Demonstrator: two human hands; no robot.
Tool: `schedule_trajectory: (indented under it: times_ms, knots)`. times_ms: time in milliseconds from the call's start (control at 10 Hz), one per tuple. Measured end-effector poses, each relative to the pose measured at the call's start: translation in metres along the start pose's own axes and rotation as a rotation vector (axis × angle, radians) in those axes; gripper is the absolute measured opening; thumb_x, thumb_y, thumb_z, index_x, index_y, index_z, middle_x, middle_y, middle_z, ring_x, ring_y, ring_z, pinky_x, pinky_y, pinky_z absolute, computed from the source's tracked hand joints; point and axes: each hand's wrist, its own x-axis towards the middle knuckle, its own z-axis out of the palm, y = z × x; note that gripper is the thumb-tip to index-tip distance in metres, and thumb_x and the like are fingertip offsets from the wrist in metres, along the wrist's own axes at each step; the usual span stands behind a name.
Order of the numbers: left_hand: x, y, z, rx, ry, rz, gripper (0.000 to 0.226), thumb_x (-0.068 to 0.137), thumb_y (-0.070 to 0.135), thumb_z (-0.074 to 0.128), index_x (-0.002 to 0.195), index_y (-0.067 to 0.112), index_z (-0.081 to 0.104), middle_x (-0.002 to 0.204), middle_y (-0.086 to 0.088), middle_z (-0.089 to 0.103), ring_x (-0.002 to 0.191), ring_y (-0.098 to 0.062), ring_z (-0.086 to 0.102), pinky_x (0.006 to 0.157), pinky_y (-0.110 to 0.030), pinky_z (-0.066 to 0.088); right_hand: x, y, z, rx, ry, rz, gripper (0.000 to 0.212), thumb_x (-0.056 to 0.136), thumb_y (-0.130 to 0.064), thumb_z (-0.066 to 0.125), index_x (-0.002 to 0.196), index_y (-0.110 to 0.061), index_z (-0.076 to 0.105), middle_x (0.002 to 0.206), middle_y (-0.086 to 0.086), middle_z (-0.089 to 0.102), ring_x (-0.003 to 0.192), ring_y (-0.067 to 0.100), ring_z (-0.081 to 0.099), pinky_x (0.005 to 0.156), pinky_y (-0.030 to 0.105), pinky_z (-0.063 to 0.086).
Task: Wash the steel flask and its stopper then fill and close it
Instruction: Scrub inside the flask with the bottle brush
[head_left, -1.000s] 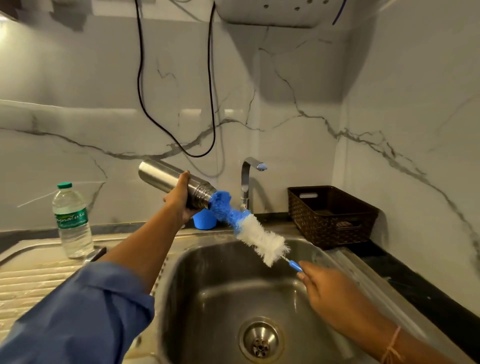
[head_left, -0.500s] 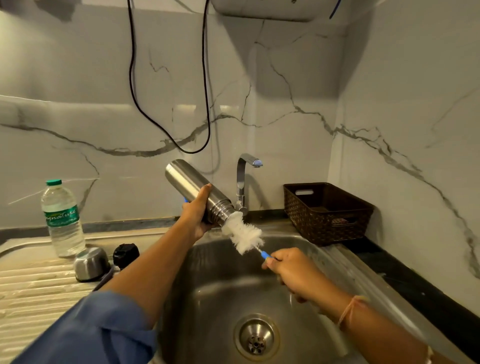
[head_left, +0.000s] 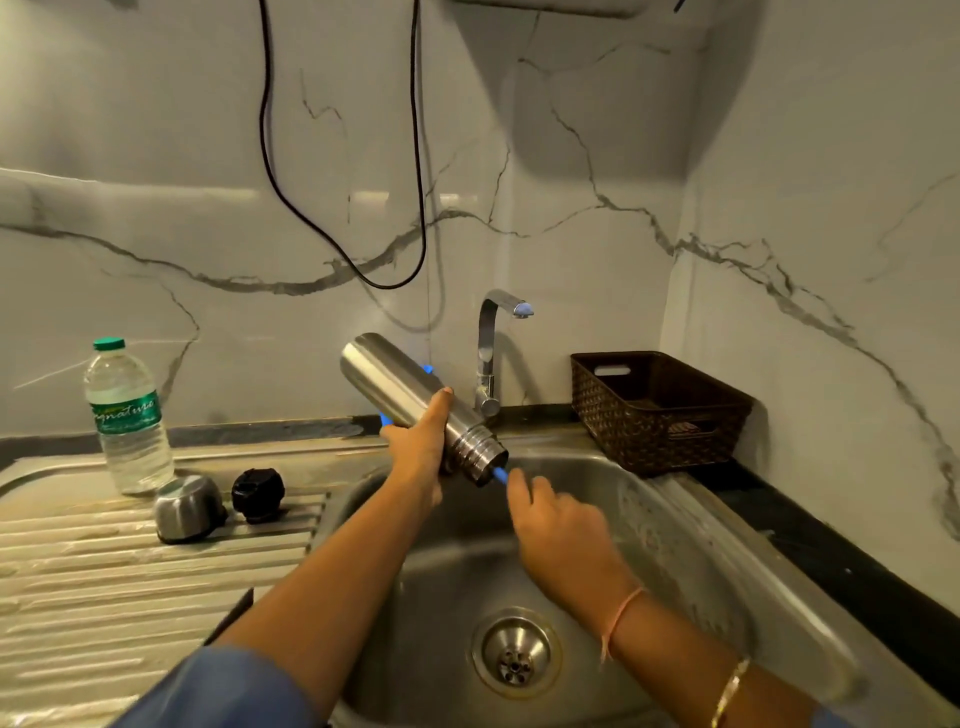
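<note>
Fingers (head_left: 519, 486) of the right hand (head_left: 563, 535) pinch the brush handle (head_left: 500, 474), only its blue tip showing at the mouth of the steel flask (head_left: 410, 402); brush head buried inside, I judge. Left hand (head_left: 418, 449) wraps the tilted flask above the sink (head_left: 675, 545). Scrubbing step; next, draw it out and rinse. Stopper (head_left: 258, 493) and steel cup (head_left: 188, 506) wait on the table, tap (head_left: 491, 353) behind.

Head camera looks down, close over sink (head_left: 675, 545).
</note>
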Motion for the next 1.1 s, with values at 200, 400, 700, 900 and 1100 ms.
schedule_trajectory:
  times_ms: [200, 400, 700, 900, 1100]
  knots:
    - [0.001, 0.005, -0.01, -0.019, 0.027, 0.018, 0.065, 0.078, 0.032, 0.073, 0.124, 0.013, 0.031, 0.109, -0.015, 0.056, 0.09, -0.028, 0.063, 0.079, -0.048, 0.055, 0.027, -0.018, -0.017, 1.043, -0.484, 0.359, 0.026, 0.1, -0.026, 0.037, 0.101, -0.011, 0.059, 0.063, 0.001, 0.053, 0.05, 0.013, 0.05, 0.049, 0.029, 0.042]
    - [0.001, 0.004, -0.025, -0.114, 0.092, 0.018, 0.069, 0.075, 0.032, 0.076, 0.124, 0.017, 0.03, 0.112, -0.015, 0.056, 0.097, -0.032, 0.064, 0.083, -0.058, 0.052, 0.034, -0.011, -0.011, 0.717, -0.32, 0.172, 0.024, 0.096, -0.032, 0.049, 0.099, -0.01, 0.057, 0.063, 0.001, 0.052, 0.051, 0.019, 0.053, 0.045, 0.025, 0.031]
    - [-0.013, -0.017, -0.042, -0.082, 0.118, -0.063, 0.078, 0.077, 0.033, 0.074, 0.135, 0.013, 0.025, 0.101, -0.008, 0.054, 0.091, -0.026, 0.061, 0.082, -0.051, 0.053, 0.012, -0.033, -0.005, 0.902, -0.453, 0.377, 0.03, 0.099, -0.033, 0.039, 0.077, -0.016, 0.05, 0.062, 0.002, 0.051, 0.051, 0.018, 0.049, 0.049, 0.026, 0.037]
    - [-0.023, 0.001, -0.037, -0.136, 0.118, -0.052, 0.076, 0.077, 0.028, 0.075, 0.133, 0.014, 0.026, 0.107, -0.012, 0.055, 0.09, -0.028, 0.064, 0.079, -0.052, 0.055, 0.009, -0.024, -0.007, 0.254, -0.063, 0.014, 0.026, 0.095, -0.033, 0.04, 0.088, -0.016, 0.058, 0.07, 0.003, 0.054, 0.053, 0.019, 0.053, 0.046, 0.029, 0.038]
    - [-0.024, 0.014, -0.043, -0.104, 0.11, -0.027, 0.072, 0.077, 0.028, 0.076, 0.127, 0.013, 0.027, 0.101, -0.012, 0.055, 0.083, -0.025, 0.064, 0.077, -0.049, 0.055, 0.014, -0.034, -0.018, 0.568, -0.226, 0.073, 0.03, 0.099, -0.028, 0.037, 0.088, -0.013, 0.061, 0.06, 0.003, 0.056, 0.05, 0.02, 0.051, 0.043, 0.027, 0.028]
